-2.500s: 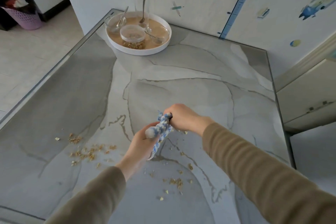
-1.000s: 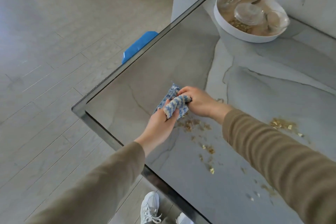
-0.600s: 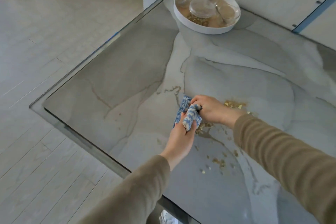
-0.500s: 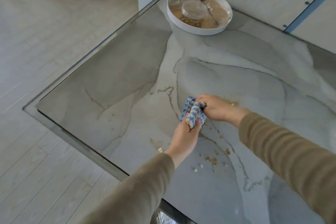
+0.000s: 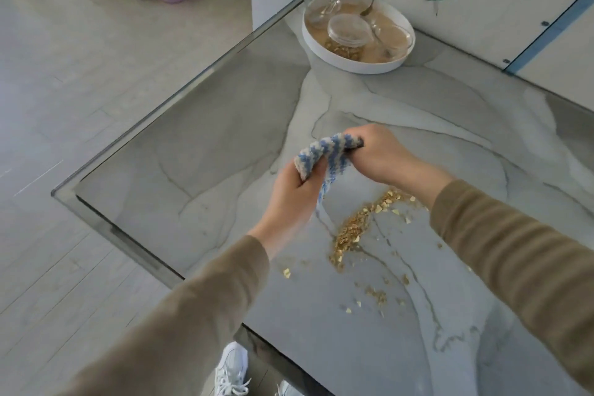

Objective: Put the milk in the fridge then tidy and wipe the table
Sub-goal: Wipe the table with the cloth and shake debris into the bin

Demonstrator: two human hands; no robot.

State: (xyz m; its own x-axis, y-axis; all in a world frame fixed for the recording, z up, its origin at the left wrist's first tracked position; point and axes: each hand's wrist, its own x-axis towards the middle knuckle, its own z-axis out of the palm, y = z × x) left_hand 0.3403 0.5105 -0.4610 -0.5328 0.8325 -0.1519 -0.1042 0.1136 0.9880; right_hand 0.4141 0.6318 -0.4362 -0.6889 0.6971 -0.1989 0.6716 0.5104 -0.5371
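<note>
At frame centre, the left hand (image 5: 291, 194) and right hand (image 5: 384, 154) both grip a bunched blue-and-white cloth (image 5: 324, 153), fingers (image 5: 308, 182) clenched round it above the marble surface (image 5: 209, 145). Its hanging tail may touch the surface. Crumbs (image 5: 352, 228) lie just below-right of the cloth. A white tray (image 5: 353, 66) sits near the top.

Blue-white striped cloth (image 5: 324, 154) bunched, stretched between left grip (image 5: 295, 196) and right grip (image 5: 379, 154), tail hanging toward surface (image 5: 209, 138). Golden-brown crumbs (image 5: 353, 228) heaped just beneath cloth, strays scattered toward near edge. Surface grey, marbled, glossy.
</note>
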